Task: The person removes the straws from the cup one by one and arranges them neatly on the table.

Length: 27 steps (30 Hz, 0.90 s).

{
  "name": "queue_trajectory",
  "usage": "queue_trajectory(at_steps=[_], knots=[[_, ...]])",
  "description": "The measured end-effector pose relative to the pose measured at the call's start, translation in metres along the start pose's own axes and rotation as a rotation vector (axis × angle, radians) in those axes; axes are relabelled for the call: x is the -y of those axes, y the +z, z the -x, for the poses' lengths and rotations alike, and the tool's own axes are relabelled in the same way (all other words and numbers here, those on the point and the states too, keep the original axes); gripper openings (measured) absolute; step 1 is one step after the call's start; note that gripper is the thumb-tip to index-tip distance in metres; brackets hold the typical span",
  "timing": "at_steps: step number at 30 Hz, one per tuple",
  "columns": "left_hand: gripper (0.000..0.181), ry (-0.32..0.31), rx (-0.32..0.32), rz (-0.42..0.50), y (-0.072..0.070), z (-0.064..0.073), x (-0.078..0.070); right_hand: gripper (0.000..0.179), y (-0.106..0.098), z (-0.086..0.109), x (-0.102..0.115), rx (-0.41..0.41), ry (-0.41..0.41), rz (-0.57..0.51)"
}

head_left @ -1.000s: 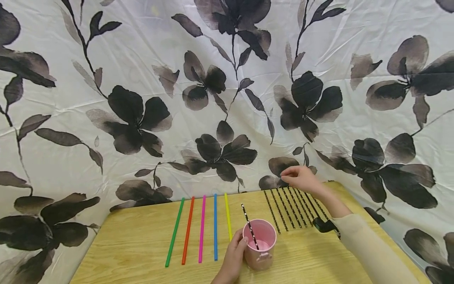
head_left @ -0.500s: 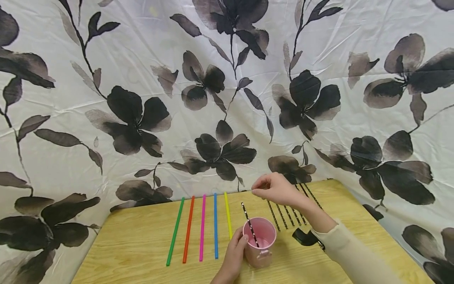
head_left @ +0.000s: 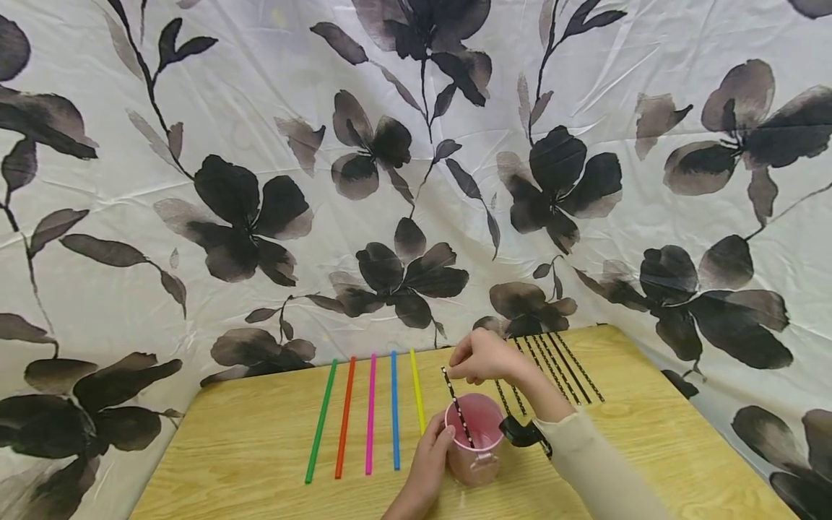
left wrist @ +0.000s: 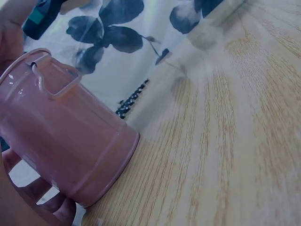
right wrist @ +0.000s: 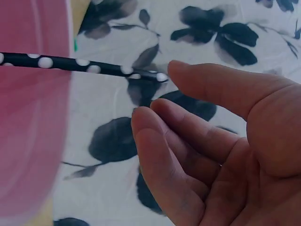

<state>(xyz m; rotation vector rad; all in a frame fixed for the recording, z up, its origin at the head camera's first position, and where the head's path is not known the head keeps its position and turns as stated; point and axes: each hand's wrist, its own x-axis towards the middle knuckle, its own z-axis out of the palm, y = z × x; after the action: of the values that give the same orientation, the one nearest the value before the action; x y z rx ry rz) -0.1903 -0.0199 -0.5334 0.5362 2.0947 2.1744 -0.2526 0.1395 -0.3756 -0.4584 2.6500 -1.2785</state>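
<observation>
My left hand [head_left: 425,462] grips the side of a small pink bucket [head_left: 473,471] that stands on the wooden table. In the left wrist view, fingers curl around the bucket [left wrist: 70,134], beneath its small loop handle. One black straw with white dots [head_left: 457,406] leans inside, its upper end above the rim. My right hand [head_left: 487,359] hovers beside that upper end. From the right wrist, the straw [right wrist: 61,62] has its tip close to the thumb, while the thumb and bent fingers of the right hand [right wrist: 221,141] stand apart, with nothing pinched.
Left of the bucket lie green [head_left: 321,422], red [head_left: 345,419], pink [head_left: 371,415], blue [head_left: 395,412] and yellow [head_left: 417,390] straws. A row of black patterned straws [head_left: 572,368] lies at the right, partly behind my right arm. Floral fabric [head_left: 403,180] hangs behind the table [head_left: 247,433].
My right hand has moved left and down from above the row of black straws to the upper end of the dotted straw. My left hand and the bucket stay in place.
</observation>
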Motion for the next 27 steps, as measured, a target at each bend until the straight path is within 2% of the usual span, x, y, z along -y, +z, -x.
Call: queue_trajectory(at_steps=[3,12,21,27], knots=[[0.041,-0.003,0.001,-0.001,0.001,-0.001,0.0,0.01,0.004,-0.001,-0.007,0.014,0.031,-0.041],[0.039,0.012,-0.003,-0.021,0.0,0.0,0.001,0.01,0.016,-0.004,-0.018,0.066,0.037,-0.098],[0.04,0.001,0.011,-0.013,0.0,-0.001,-0.001,0.01,0.017,-0.004,-0.016,0.073,0.018,-0.091],[0.039,0.015,0.012,-0.001,0.001,0.0,-0.002,0.011,0.011,-0.003,-0.012,0.08,-0.004,-0.163]])
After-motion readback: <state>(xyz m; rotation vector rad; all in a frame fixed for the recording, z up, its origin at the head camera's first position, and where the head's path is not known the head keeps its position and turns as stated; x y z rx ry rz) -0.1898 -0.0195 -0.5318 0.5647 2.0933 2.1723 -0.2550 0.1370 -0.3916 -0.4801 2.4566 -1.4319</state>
